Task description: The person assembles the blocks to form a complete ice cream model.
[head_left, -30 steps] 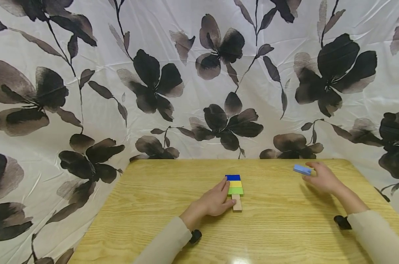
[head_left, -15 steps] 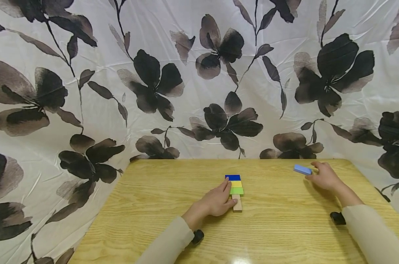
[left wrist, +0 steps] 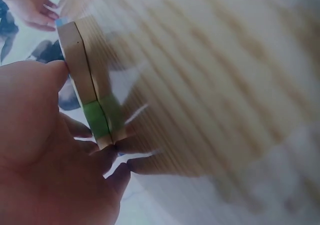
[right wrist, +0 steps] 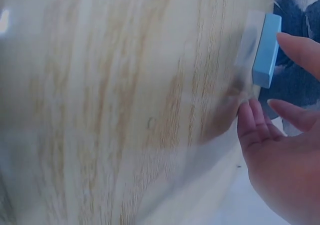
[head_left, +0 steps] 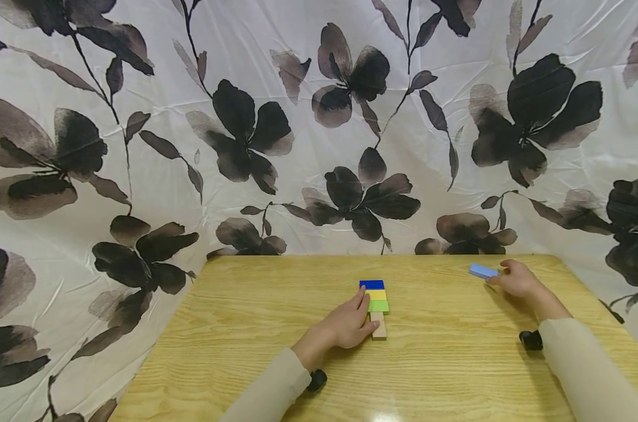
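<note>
A short column of flat blocks lies on the table: dark blue point(head_left: 372, 285) at the far end, then yellow point(head_left: 377, 295), green point(head_left: 379, 305) and a narrower plain wooden block point(head_left: 379, 331) nearest. My left hand point(head_left: 342, 324) rests along their left side, fingertips at the dark blue and yellow blocks, thumb on the wooden one. In the left wrist view the green block point(left wrist: 96, 120) shows below the wooden block point(left wrist: 78, 60). At the far right lies a light blue block point(head_left: 483, 271). My right hand point(head_left: 518, 280) is at its right end, thumb close beside it; whether it touches is unclear.
The wood-grain table point(head_left: 245, 363) ends at a far edge, behind which hangs a pale curtain point(head_left: 277, 176) printed with dark flowers. Black cameras sit at both wrists, below the light sleeves. Light reflects off the tabletop near the front.
My right hand has turned slightly and its forearm has swung left, while the light blue block stays in about the same place. The left hand and the column of blocks look nearly unchanged.
</note>
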### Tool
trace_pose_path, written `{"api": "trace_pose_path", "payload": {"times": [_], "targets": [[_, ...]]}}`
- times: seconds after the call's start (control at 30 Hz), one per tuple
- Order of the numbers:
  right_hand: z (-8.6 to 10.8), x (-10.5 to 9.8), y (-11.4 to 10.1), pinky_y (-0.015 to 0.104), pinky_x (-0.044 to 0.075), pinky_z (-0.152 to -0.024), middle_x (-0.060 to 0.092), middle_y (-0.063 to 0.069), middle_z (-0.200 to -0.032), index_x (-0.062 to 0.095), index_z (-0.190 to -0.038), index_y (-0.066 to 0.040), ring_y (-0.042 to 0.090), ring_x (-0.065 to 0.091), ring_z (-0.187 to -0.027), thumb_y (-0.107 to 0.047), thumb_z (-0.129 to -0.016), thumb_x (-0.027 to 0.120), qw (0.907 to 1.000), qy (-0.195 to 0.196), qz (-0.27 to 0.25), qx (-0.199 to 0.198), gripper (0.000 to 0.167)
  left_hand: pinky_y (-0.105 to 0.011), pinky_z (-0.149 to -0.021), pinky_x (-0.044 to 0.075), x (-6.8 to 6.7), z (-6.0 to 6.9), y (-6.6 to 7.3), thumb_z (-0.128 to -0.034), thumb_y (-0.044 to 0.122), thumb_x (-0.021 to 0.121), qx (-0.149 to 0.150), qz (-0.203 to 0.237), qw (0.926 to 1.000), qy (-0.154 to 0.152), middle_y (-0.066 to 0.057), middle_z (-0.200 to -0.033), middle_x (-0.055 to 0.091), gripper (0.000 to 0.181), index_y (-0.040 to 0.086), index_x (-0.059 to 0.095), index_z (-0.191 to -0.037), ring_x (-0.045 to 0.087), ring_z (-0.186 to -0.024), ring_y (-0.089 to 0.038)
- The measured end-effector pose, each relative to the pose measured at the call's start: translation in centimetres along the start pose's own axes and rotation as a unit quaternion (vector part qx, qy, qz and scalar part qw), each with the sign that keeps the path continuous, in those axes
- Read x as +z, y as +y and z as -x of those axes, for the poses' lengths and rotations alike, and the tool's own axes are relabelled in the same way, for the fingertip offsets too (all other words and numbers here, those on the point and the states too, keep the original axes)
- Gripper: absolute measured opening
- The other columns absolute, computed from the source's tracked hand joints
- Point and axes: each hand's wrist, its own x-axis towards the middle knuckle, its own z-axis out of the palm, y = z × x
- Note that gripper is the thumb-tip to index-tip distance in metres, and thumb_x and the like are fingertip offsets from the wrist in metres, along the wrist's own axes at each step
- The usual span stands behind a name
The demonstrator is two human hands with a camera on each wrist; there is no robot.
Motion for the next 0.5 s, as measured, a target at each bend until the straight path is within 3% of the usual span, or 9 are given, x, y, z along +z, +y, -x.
{"api": "trace_pose_path", "payload": {"times": [0.13, 0.5], "targets": [[0.18, -0.12, -0.49, 0.068, 0.036, -0.106, 0.027, 0.055, -0.139, 0.02, -0.142, 0.032, 0.066, 0.034, -0.126, -0.025, -0.096, 0.066, 0.9997, -0.012, -0.02, 0.008, 0.086, -0.035, -0.123, 0.024, 0.03, -0.05, 0.09, -0.1104, 0.048, 0.035, -0.003, -0.015, 0.9998, -0.009, -0.017, -0.171, 0.005, 0.073, 0.0, 0.016, -0.162, 0.018, -0.156, -0.026], [0.37, 0.43, -0.49, 0.065, 0.035, -0.107, 0.032, 0.051, -0.141, 0.032, -0.14, 0.029, 0.063, 0.036, -0.128, -0.011, -0.095, 0.066, 0.9991, 0.01, -0.042, 0.002, 0.069, -0.035, -0.124, 0.024, -0.66, 0.18, 0.64, -0.1102, 0.048, 0.035, -0.018, -0.028, 0.9989, -0.033, -0.014, -0.171, 0.004, 0.073, 0.001, 0.016, -0.163, 0.017, -0.156, -0.025]]}}
